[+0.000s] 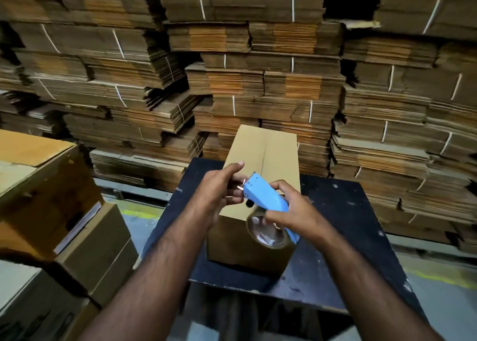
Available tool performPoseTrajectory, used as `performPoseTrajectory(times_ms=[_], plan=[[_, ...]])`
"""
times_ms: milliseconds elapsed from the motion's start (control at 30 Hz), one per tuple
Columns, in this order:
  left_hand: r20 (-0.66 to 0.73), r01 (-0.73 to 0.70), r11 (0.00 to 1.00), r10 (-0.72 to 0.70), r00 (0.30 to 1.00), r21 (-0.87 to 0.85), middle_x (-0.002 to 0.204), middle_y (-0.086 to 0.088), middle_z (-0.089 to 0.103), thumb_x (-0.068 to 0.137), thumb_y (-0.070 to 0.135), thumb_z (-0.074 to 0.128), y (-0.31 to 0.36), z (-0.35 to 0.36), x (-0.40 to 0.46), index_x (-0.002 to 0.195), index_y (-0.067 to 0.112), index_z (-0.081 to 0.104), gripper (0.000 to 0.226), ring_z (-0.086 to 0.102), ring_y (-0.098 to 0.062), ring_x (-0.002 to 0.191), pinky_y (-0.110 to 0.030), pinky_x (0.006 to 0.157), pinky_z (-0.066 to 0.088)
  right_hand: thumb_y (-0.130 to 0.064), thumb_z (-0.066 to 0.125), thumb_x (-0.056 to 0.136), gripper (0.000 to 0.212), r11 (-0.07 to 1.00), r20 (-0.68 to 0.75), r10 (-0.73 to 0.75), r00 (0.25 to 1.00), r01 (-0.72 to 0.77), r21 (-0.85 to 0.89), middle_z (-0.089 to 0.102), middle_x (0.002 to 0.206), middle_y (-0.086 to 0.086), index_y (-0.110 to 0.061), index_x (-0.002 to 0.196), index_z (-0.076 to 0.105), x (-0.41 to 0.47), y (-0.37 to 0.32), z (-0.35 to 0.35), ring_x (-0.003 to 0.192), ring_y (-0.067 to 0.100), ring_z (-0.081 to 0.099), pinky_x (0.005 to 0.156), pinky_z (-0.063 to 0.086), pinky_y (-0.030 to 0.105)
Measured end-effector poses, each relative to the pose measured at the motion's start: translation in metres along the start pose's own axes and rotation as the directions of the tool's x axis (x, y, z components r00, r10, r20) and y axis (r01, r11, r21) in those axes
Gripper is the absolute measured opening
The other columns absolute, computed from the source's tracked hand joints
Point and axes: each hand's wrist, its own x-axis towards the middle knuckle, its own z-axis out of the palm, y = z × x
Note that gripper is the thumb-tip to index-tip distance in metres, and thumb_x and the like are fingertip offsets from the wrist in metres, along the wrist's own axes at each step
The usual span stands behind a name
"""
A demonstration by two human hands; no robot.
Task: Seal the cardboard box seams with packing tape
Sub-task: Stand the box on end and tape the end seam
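Observation:
A closed brown cardboard box (260,150) stands on a dark table (343,227), its top centre seam running away from me. Above its near end I hold a blue tape dispenser (265,195) with a brown packing tape roll (268,233) on it. My right hand (291,209) grips the dispenser's handle by the roll. My left hand (219,188) curls its fingers at the dispenser's front end and pinches the tape end there.
Tied bundles of flattened cardboard (258,64) are stacked high behind the table. Several closed cartons (59,201) are piled at the left, close to the table's edge. Grey floor with a yellow line (136,215) shows between them.

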Motion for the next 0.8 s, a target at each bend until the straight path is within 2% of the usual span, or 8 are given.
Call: performPoseTrajectory(times_ms=[67,167,300,400,467,533,667,800], plan=[[0.011,0.049,0.998,-0.048,0.999,-0.045,0.074,-0.013,0.060,0.088,0.024,0.073,-0.006,-0.008,0.004,0.069,0.006,0.077,0.026,0.050,-0.018,0.057,-0.032,0.061,0.046,-0.039,0.077,0.061,0.059,0.983,-0.027,-0.016,1.000,0.011,-0.184,0.064,0.099,-0.006,-0.035,0.114,0.051,-0.001,-0.006,0.005,0.082,0.012,0.062,0.066,0.051,0.028],[0.062,0.109,0.991,-0.104,0.993,-0.082,0.071,-0.009,0.051,0.087,0.014,0.073,-0.017,-0.016,0.015,0.069,0.007,0.080,0.020,0.042,-0.016,0.058,-0.031,0.061,0.045,-0.038,0.080,0.065,0.064,0.965,-0.027,-0.025,0.999,0.017,-0.260,0.061,0.106,-0.007,-0.037,0.119,0.044,-0.003,-0.010,0.013,0.087,0.009,0.060,0.069,0.052,0.028],[0.059,0.134,0.985,-0.129,0.990,-0.110,0.061,-0.007,0.062,0.090,0.004,0.067,-0.021,-0.018,0.026,0.099,-0.009,0.072,0.016,0.048,-0.009,0.044,-0.033,0.064,0.053,-0.036,0.084,0.065,0.071,0.950,-0.043,-0.016,0.999,0.002,-0.311,0.060,0.103,-0.006,-0.038,0.120,0.039,0.002,-0.013,0.017,0.085,0.010,0.062,0.066,0.056,0.030],[0.046,0.100,0.994,-0.098,0.994,-0.053,0.063,-0.010,0.072,0.091,0.004,0.067,-0.016,-0.019,0.032,0.101,-0.006,0.069,0.015,0.061,-0.008,0.043,-0.029,0.059,0.055,-0.035,0.085,0.065,0.071,0.945,-0.062,-0.023,0.998,0.001,-0.327,0.060,0.103,-0.005,-0.040,0.119,0.038,0.009,-0.015,0.018,0.082,0.008,0.062,0.056,0.053,0.022],[0.011,0.061,0.998,-0.061,0.998,0.015,0.077,-0.014,0.077,0.089,0.009,0.071,-0.014,-0.020,0.036,0.098,-0.002,0.072,0.014,0.071,-0.016,0.062,-0.029,0.059,0.055,-0.037,0.084,0.067,0.071,0.936,-0.071,-0.036,0.997,0.008,-0.352,0.059,0.104,-0.006,-0.040,0.120,0.038,0.015,-0.015,0.016,0.080,0.003,0.058,0.051,0.045,0.014],[-0.057,0.006,0.998,-0.002,0.998,0.069,0.085,-0.015,0.078,0.087,0.011,0.073,-0.013,-0.020,0.041,0.091,0.001,0.074,0.011,0.072,-0.021,0.073,-0.032,0.063,0.056,-0.043,0.083,0.068,0.072,0.914,-0.069,-0.058,0.996,0.026,-0.406,0.058,0.104,-0.007,-0.040,0.124,0.038,0.022,-0.015,0.014,0.078,0.002,0.057,0.051,0.042,0.012],[-0.199,-0.036,0.996,0.053,0.978,0.087,0.080,-0.012,0.077,0.083,0.012,0.074,-0.020,-0.028,0.054,0.078,0.011,0.075,0.005,0.068,-0.020,0.067,-0.029,0.061,0.047,-0.055,0.077,0.072,0.072,0.851,0.014,-0.110,0.994,0.101,-0.516,0.056,0.106,-0.009,-0.036,0.131,0.039,0.038,-0.013,0.007,0.082,0.003,0.054,0.059,0.046,0.019],[-0.296,-0.017,0.998,0.035,0.955,0.063,0.059,-0.002,0.070,0.085,0.010,0.075,-0.031,-0.047,0.060,0.075,0.010,0.074,0.010,0.061,-0.013,0.054,-0.026,0.055,0.045,-0.065,0.068,0.068,0.076,0.795,0.130,-0.138,0.982,0.188,-0.577,0.058,0.113,-0.007,-0.032,0.133,0.044,0.047,0.004,-0.010,0.089,0.011,0.055,0.066,0.047,0.025]])
